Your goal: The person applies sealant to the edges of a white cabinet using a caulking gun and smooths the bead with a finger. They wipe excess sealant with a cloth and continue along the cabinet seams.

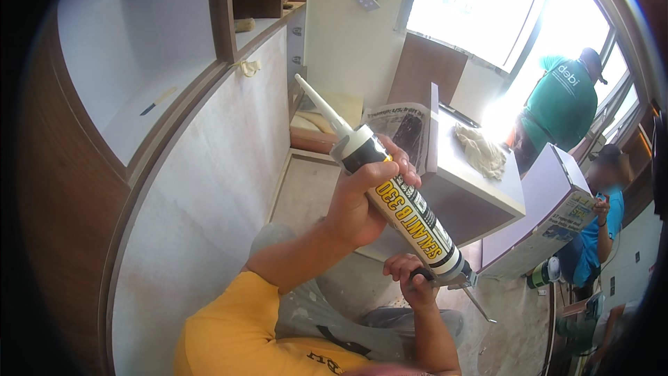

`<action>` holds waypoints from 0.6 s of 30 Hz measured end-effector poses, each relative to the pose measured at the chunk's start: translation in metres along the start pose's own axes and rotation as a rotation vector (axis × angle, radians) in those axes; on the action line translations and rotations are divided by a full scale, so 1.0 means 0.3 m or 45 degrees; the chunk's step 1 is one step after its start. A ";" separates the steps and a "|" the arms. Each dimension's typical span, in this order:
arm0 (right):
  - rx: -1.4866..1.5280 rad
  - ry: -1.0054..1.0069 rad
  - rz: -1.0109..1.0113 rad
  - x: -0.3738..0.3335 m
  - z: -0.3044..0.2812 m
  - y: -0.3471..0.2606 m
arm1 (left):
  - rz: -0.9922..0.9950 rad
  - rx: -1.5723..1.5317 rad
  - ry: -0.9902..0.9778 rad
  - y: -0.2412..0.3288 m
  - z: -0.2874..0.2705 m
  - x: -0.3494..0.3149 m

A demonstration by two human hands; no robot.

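Observation:
A sealant cartridge (pixel 423 226), white and black with a long pale nozzle (pixel 321 103), sits in a caulking gun (pixel 465 278). It is tilted, its nozzle up to the far left. My left hand (pixel 365 198) wraps round the front of the cartridge, just behind the nozzle. At the rear, my right hand (pixel 412 280) closes round the gun's dark handle, whose trigger is mostly hidden by my fingers. The gun's thin metal rod sticks out behind with a hooked end. No sealant shows at the nozzle tip.
A pale panel with a brown-framed cabinet (pixel 132 49) runs along my left. A white cabinet box (pixel 480 191) bears a crumpled cloth (pixel 480 151) and newspaper (pixel 400 125). By the window stands a person in green (pixel 562 104); another in blue (pixel 611 209) holds a large white panel (pixel 539 216).

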State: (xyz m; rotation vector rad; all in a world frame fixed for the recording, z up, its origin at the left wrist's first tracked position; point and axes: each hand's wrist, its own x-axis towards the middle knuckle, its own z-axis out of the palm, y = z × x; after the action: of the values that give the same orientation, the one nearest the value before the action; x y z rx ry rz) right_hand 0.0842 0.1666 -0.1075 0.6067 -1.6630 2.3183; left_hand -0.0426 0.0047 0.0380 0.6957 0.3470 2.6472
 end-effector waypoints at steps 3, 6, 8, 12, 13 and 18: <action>0.000 -0.014 0.000 -0.006 -0.015 0.008 | -0.002 0.004 -0.002 0.000 -0.001 0.000; -0.043 -0.021 0.001 -0.006 -0.031 0.024 | -0.008 0.015 0.016 0.009 0.012 -0.004; -0.119 -0.006 -0.005 -0.006 -0.028 0.031 | -0.011 0.046 0.035 0.029 0.032 -0.007; -0.496 0.229 0.338 -0.031 0.045 -0.019 | 0.121 0.098 0.041 0.096 0.094 -0.026; -0.612 0.231 0.604 -0.066 0.083 -0.065 | 0.170 0.133 0.026 0.123 0.104 -0.037; -0.926 -0.324 0.678 -0.115 0.255 -0.403 | 0.289 0.626 -0.200 0.224 0.110 -0.095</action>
State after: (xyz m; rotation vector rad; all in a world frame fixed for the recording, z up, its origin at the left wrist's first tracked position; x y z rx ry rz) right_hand 0.1800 0.1367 0.0003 0.3249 -2.8515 1.7111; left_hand -0.0225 -0.0631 0.0759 1.1449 0.9407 2.7092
